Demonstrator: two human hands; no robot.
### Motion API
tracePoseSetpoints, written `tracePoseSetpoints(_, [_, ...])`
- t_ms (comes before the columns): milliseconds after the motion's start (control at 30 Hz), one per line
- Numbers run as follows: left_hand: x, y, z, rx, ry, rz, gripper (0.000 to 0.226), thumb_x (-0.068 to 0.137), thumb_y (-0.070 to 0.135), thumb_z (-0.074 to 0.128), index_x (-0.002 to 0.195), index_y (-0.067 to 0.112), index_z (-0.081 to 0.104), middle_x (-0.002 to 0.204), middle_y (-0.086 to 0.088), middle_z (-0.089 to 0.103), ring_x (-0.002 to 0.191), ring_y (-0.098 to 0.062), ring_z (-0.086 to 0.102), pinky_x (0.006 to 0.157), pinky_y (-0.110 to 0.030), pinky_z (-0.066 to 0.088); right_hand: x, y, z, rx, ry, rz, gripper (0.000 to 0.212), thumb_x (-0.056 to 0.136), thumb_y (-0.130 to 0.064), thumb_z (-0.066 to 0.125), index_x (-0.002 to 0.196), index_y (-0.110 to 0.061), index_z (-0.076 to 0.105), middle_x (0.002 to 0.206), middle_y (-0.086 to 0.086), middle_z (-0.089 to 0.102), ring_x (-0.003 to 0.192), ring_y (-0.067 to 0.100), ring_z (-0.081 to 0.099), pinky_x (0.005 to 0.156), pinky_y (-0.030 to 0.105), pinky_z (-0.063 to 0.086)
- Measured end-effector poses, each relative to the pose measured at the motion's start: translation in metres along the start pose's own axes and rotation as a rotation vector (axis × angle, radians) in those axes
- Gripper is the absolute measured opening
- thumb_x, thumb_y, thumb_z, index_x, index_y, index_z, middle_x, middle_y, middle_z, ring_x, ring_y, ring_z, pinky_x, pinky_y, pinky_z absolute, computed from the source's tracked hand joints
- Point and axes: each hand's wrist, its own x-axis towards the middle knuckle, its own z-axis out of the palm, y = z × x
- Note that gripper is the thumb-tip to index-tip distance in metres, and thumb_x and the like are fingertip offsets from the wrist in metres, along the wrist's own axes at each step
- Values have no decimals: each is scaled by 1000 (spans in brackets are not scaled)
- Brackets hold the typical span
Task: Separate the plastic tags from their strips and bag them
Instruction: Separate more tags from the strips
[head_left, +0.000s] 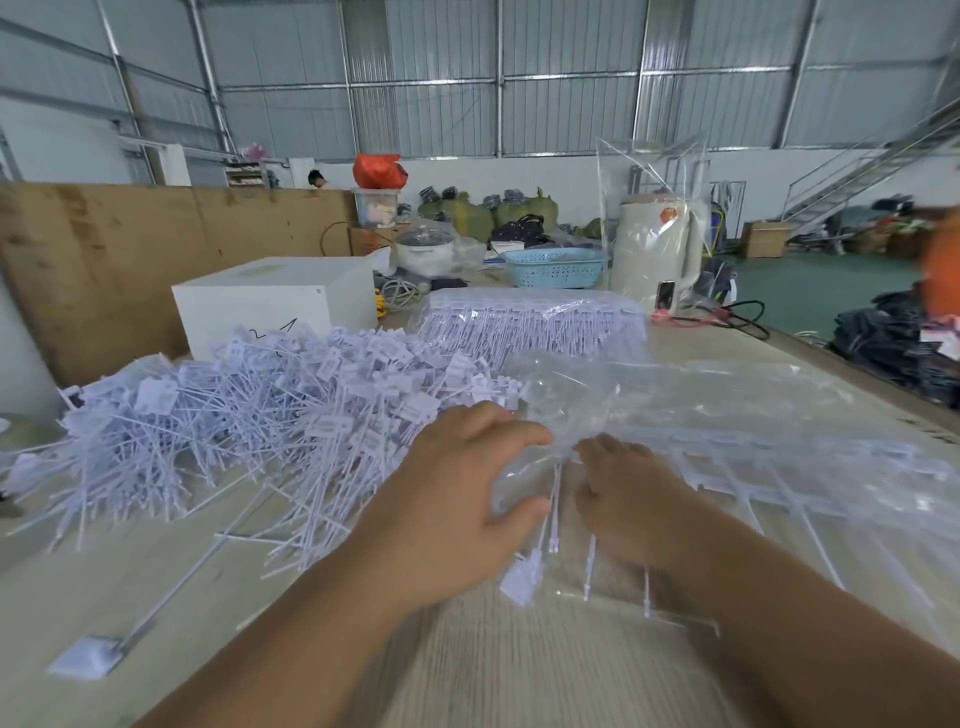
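Tags (270, 410) heaped at ten o'clock; both hands, left (467, 499) and right (631, 499), grip a clear bag (701, 415), its blurred contents partly hidden; white box (270, 301) behind.

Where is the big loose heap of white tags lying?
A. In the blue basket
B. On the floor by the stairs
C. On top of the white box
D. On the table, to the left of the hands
D: the heap of tags sprawls over the table, left of the left hand, while both hands grip a clear bag.
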Motion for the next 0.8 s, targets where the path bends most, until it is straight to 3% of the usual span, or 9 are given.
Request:
tracePoseSetpoints(133, [1,-4,4,56,-3,8,49,86,26,66,134,28,53,121,13,48,116,-10,43,101,-24,31,0,-2,-1,48,36,2,45,94,-23,42,138,-14,38,137,8,42,126,30,41,105,39,37])
tracePoseSetpoints(267, [1,-8,14,165,-46,-40,64,87,35,62,145,32,34,135,13,35,125,-11,31,105,-25,24,-6,-9,-7,146,62,-72,44,85,-14,53,128,-16,44,118,3,36,116,27,47,93,37,44])
tracePoseSetpoints(433, [2,-11,25,267,-156,-127,73,90,35,50,151,33,11,150,10,17,136,-13,13,114,-33,15,-14,-22,-18,135,191,-120,23,83,-22,56,93,-21,35,96,-3,25,94,23,45,89,35,39])
tracePoseSetpoints(500, [2,-12,26,282,-157,-149,70,90,31,46,152,31,13,153,9,15,137,-13,11,113,-34,13,-17,-28,-20,82,224,-158,18,84,-30,54,95,-22,42,94,-4,23,92,20,40,91,36,36])
tracePoseSetpoints(600, [4,-15,24,303,-160,-187,61,90,27,41,150,29,25,155,7,17,139,-15,12,113,-35,13,-22,-34,-17,-12,233,-233,28,86,-31,51,112,-24,57,102,-3,34,104,21,46,97,39,32])
tracePoseSetpoints(800, [6,-26,17,175,-100,-268,45,92,27,46,138,30,47,149,8,33,135,-20,26,113,-39,22,-26,-34,-19,-22,232,-327,19,90,-29,46,106,-28,57,107,-3,43,109,22,47,102,37,30])
